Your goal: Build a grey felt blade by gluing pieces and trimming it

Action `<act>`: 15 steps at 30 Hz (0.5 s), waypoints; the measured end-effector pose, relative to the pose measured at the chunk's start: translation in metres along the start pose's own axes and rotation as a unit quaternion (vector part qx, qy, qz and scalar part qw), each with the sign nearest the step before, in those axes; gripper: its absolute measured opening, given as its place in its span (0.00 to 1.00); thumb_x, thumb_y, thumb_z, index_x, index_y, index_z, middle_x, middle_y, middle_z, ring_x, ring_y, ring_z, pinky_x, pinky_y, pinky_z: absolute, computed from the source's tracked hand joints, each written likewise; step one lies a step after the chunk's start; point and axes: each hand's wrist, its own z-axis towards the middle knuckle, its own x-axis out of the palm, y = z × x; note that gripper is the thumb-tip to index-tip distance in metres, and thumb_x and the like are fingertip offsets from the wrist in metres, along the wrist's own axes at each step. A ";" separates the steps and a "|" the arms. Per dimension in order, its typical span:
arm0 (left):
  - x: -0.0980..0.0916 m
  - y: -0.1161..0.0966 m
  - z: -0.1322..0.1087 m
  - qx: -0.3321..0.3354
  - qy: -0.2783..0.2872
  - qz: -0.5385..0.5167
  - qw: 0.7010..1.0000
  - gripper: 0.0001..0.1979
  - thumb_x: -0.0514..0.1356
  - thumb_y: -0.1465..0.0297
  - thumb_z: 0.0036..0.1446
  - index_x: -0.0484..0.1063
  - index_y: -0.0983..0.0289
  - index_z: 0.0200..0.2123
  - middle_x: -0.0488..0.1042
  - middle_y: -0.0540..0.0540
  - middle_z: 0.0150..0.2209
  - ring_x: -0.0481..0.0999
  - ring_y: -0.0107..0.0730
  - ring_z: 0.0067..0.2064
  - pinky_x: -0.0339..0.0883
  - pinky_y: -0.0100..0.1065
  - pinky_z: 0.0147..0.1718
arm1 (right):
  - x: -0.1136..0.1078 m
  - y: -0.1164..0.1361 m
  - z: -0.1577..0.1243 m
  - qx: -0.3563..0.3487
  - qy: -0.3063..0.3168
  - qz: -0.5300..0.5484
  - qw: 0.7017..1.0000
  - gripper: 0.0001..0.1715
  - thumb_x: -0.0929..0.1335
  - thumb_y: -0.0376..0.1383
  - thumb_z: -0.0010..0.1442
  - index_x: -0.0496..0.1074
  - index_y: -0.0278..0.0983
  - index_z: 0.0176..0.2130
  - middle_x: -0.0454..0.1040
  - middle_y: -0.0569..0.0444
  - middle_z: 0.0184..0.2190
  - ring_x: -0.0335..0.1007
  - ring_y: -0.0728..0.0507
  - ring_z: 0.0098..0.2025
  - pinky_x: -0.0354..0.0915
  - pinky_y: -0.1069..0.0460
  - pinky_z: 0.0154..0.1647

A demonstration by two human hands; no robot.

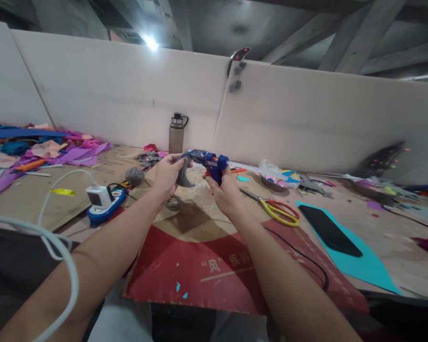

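Note:
My right hand is wrapped round the handle of a blue hot glue gun, whose nozzle points left. My left hand pinches a dark grey, curved piece of soft-looking material, and the nozzle end meets it or passes just beside it; I cannot tell which. Below the hands lies a red and tan cardboard sheet with a tangle of grey thread on it. A ball of grey yarn sits left of my left hand. Scissors with red and yellow handles lie right of my right hand.
A bottle stands against the white partition. At left are a blue power strip with a white charger and coloured scraps. At right, a black phone lies on a turquoise sheet; a bowl of scraps stands behind.

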 end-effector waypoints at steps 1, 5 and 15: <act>0.000 0.000 0.000 0.002 0.001 0.002 1.000 0.11 0.67 0.70 0.41 0.71 0.66 0.30 0.75 0.52 0.24 0.74 0.29 0.27 0.69 0.29 0.26 | 0.000 0.000 0.000 -0.001 -0.001 -0.003 1.000 0.13 0.64 0.38 0.57 0.65 0.39 0.44 0.72 0.48 0.37 0.67 0.43 0.35 0.64 0.45 0.39; -0.001 0.000 0.000 0.013 0.007 0.018 1.000 0.13 0.67 0.68 0.41 0.71 0.66 0.31 0.75 0.53 0.24 0.73 0.28 0.26 0.69 0.28 0.24 | -0.001 0.003 0.000 -0.010 -0.010 -0.029 0.999 0.14 0.64 0.37 0.57 0.65 0.39 0.45 0.72 0.48 0.37 0.67 0.42 0.36 0.64 0.44 0.41; 0.000 -0.006 -0.003 0.019 0.010 0.005 1.000 0.13 0.67 0.68 0.41 0.71 0.66 0.31 0.75 0.52 0.24 0.71 0.27 0.22 0.70 0.30 0.21 | -0.003 0.007 -0.001 -0.012 -0.017 -0.052 0.998 0.13 0.64 0.36 0.57 0.65 0.39 0.44 0.72 0.47 0.38 0.67 0.41 0.38 0.63 0.44 0.43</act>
